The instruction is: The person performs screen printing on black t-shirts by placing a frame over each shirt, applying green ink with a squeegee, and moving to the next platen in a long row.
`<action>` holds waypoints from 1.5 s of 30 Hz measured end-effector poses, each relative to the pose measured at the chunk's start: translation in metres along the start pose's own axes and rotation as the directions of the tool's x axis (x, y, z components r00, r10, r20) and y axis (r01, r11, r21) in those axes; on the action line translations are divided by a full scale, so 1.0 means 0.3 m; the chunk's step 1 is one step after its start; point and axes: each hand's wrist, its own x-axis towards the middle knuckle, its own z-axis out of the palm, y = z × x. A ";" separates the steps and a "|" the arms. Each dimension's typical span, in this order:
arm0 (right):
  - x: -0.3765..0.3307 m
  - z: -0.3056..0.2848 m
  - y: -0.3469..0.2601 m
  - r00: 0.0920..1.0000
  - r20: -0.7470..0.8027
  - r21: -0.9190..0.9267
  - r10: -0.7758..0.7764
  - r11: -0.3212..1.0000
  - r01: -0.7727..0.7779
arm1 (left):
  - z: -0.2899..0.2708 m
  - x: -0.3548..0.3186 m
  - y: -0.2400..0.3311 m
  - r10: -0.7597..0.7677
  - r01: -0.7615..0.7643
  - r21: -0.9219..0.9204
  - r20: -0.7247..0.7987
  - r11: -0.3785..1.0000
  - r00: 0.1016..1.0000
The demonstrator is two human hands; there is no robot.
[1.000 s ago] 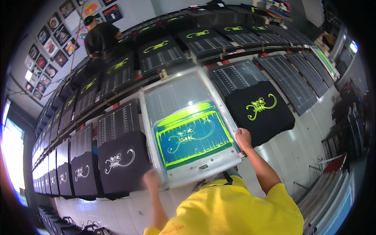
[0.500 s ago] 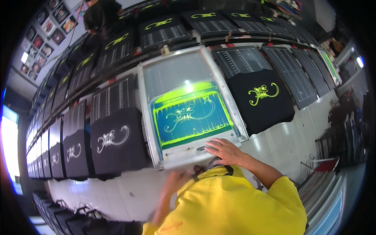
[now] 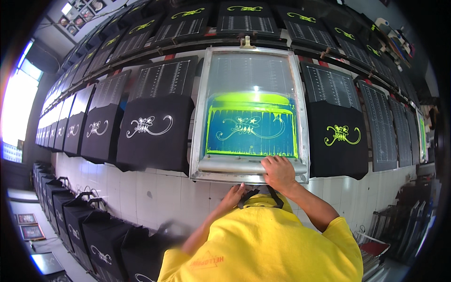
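A metal-framed printing screen point(image 3: 199, 117) lies in front of me, with a blue-green mesh panel bearing a scroll-and-star design. Bright yellow-green ink point(image 3: 251, 99) is banked across the panel's far part and streaks its borders. Along the near end rests a long silver-grey squeegee point(image 3: 230, 165). My right hand point(image 3: 278, 173) has its fingers curled over the squeegee's right half. Just below the frame's near edge is my left hand point(image 3: 231, 196), thumb pointing up; its fingers are partly hidden, and whether it touches the frame is unclear.
On the left, a black shirt point(image 3: 152, 136) with a white scroll print lies on a dark board; another black shirt point(image 3: 337, 141), printed yellow-green, lies right. A far row of boards point(image 3: 246, 26) carries more printed shirts. Black cloth pieces point(image 3: 105, 244) hang lower left.
My view has turned, so the screen stands straighter. My left hand has come up to the frame's near edge. My right hand now curls over the squeegee.
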 end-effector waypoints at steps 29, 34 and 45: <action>0.553 -0.047 0.418 0.994 -0.100 -0.044 0.036 0.998 -0.041 | 0.080 0.013 -0.067 0.062 -0.104 -0.347 -0.130 0.932 0.990; 0.492 -0.058 0.359 0.996 -0.021 -0.012 0.084 0.996 -0.084 | 0.020 -0.053 0.084 0.018 -0.015 -0.263 0.008 0.965 1.000; -0.012 0.031 0.008 0.998 0.002 -0.089 0.055 0.995 -0.055 | -0.040 -0.061 0.184 -0.163 0.235 -0.221 0.301 0.947 0.939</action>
